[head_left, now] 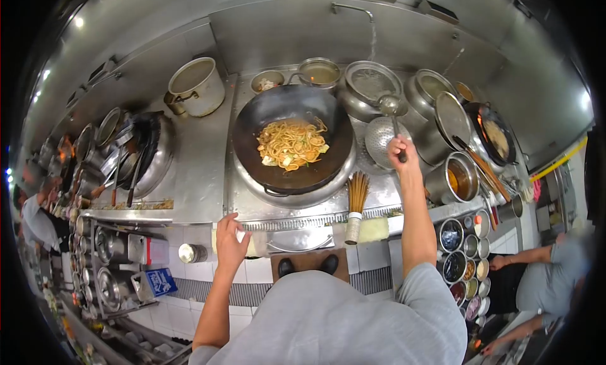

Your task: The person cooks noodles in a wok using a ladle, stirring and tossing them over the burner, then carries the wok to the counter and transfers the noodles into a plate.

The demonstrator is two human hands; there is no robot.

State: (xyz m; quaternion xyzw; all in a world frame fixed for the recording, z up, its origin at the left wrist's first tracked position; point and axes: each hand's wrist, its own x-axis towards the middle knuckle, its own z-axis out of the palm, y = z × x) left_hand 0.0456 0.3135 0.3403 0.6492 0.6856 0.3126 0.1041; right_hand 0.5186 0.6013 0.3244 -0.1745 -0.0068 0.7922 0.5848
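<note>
My right hand [403,150] is closed around the handle of a metal ladle [390,105]. The ladle's bowl points away from me, over the edge of a perforated strainer [379,144] and near a water-filled pot [374,84]. At the front edge of the stove, my left hand [231,242] hangs with its fingers loosely apart and nothing visible in them. A yellowish cloth or sponge [257,244] lies beside it. Between and beyond my hands sits a dark wok [252,169] holding fried noodles [291,144] with bits of vegetable; neither hand touches it.
A bamboo brush [356,197] stands at the front edge. Behind the wok are a small bowl [267,81] and a pot [319,72]. A large pot [197,87] stands back left. Seasoning containers [452,235] line the right. Other people [549,280] stand at both sides.
</note>
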